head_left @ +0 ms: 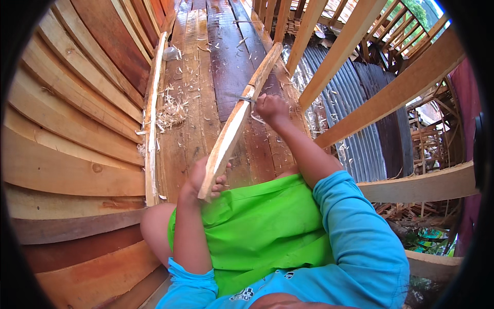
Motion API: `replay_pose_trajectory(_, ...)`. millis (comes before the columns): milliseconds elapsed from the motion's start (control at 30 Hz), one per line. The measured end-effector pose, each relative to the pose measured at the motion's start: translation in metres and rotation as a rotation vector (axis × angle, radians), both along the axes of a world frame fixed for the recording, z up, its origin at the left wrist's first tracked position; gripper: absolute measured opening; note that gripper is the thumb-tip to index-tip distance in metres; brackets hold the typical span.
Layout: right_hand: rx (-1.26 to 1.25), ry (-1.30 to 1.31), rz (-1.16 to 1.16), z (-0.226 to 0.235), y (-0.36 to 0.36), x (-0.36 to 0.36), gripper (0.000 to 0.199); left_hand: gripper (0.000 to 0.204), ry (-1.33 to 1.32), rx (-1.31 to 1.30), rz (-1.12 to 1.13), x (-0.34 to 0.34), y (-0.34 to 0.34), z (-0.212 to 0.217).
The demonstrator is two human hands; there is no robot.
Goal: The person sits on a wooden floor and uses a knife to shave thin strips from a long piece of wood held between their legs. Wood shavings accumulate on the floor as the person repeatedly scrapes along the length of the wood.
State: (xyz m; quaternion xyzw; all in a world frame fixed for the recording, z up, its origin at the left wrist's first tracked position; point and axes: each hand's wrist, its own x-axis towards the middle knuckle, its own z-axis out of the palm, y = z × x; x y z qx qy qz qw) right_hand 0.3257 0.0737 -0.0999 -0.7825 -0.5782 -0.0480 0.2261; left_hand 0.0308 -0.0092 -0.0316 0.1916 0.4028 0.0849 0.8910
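A long wooden strip [227, 139] slants from my lap up toward the far right, its shaved face pale and its edges darker brown. My left hand [197, 175] is closed around its near end, fingertips showing beneath. Farther along, my right hand [271, 108] grips a knife whose handle is hidden in the fist. The thin knife blade [237, 96] lies across the strip's upper face, touching it. A curled wood shaving [257, 119] hangs by the strip just below the fist.
A second pale strip [150, 129] lies along the plank wall [77, 113] at the left. Shavings [172, 113] litter the plank floor [198, 67]. Slanted wooden railing posts [334, 51] stand at the right, with corrugated metal sheets [337, 92] beyond. A clear plastic item [172, 53] sits farther off.
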Motion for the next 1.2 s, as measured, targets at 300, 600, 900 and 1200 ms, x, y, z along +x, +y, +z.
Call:
replay_pose_trajectory(300,-0.106,0.005,0.125,-0.015,0.002,0.003,0.048,0.049,-0.017,-0.018,0.010,-0.004,0.000,-0.001)
replay_pose_trajectory(600,-0.121,0.215,0.189,0.006,-0.005,-0.028,0.050,0.051,-0.405,-0.303,0.060,-0.025,0.014,-0.019)
replay_pose_trajectory(900,-0.144,0.129,0.095,0.024,0.000,-0.017,0.053,0.049,-0.355,-0.250,0.034,-0.014,0.007,-0.018)
replay_pose_trajectory(1200,-0.169,0.155,-0.057,0.007,0.002,-0.016,0.045,0.049,-0.335,-0.290,0.040,-0.016,0.008,-0.021)
